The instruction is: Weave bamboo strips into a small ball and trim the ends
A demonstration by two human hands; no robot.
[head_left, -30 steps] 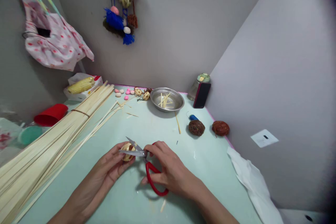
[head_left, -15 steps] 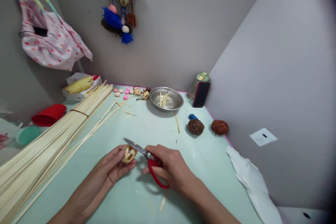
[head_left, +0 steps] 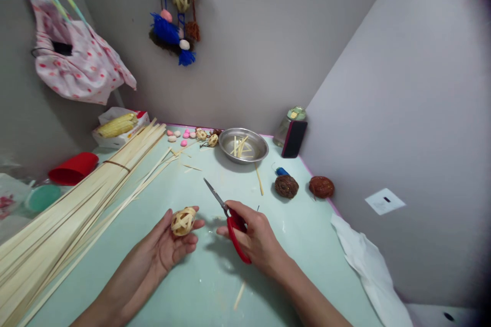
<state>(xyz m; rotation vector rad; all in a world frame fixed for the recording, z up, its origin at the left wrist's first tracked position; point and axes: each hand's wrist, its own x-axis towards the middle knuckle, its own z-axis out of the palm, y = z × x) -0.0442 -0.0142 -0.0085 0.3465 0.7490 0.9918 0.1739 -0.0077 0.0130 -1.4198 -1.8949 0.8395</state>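
A small woven ball of pale strips (head_left: pixel 183 222) rests in my left hand (head_left: pixel 164 245), held between the thumb and fingers with its open weave facing up. My right hand (head_left: pixel 255 235) grips red-handled scissors (head_left: pixel 238 240). Their blades are together and point up and to the left, apart from the ball. A short cut strip (head_left: pixel 240 295) lies on the table below my hands.
On the left lies a tied bundle of long flat strips (head_left: pixel 95 189). A metal bowl (head_left: pixel 243 160) holds short strips in water at the back. Brown yarn (head_left: pixel 286 186), reddish yarn (head_left: pixel 321 187), a phone (head_left: pixel 294 139) and a white cloth (head_left: pixel 368 260) are on the right.
The scissors have moved right and away from the woven ball. In my left hand the ball has turned, and the fingers beneath it have spread.
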